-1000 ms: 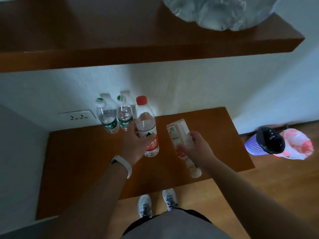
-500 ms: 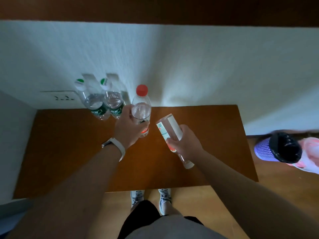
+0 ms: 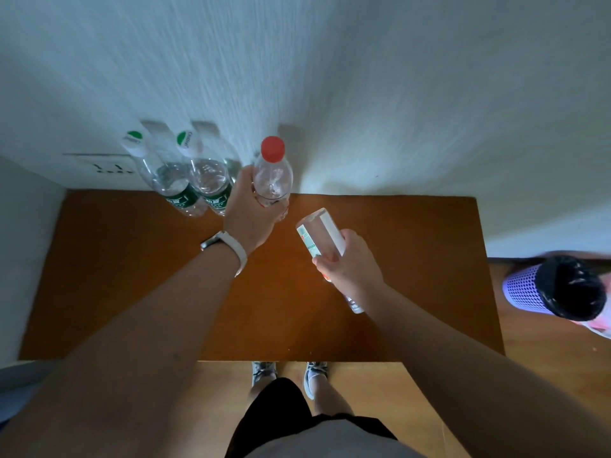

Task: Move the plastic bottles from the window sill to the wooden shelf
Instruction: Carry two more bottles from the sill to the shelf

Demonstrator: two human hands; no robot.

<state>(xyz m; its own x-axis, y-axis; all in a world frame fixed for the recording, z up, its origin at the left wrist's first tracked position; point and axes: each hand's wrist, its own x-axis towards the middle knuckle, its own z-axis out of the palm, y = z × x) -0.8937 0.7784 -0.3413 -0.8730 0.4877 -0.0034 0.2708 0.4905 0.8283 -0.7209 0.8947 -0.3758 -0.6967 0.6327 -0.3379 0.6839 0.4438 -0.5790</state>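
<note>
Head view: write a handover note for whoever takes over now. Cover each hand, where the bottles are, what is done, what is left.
Left hand grips the red-cap bottle, upright at the back of the shelf.
Right hand holds the clear bottle tilted above the shelf.
Done: two green-label bottles stand on the shelf by the wall.
Left: release the red-cap bottle, stand the clear one. The sill is not in view.

Your left hand (image 3: 251, 214) covers the lower half of the red-capped bottle (image 3: 272, 176) at 12 o'clock. The label print on the clear bottle (image 3: 319, 231) in your right hand (image 3: 352, 264) is too tiny to read. At 3 o'clock, the pink bag (image 3: 600, 327) is mostly behind the purple bin (image 3: 522, 289) and runs off the edge. The wall socket (image 3: 99, 166) at 10 o'clock is smeared.
</note>
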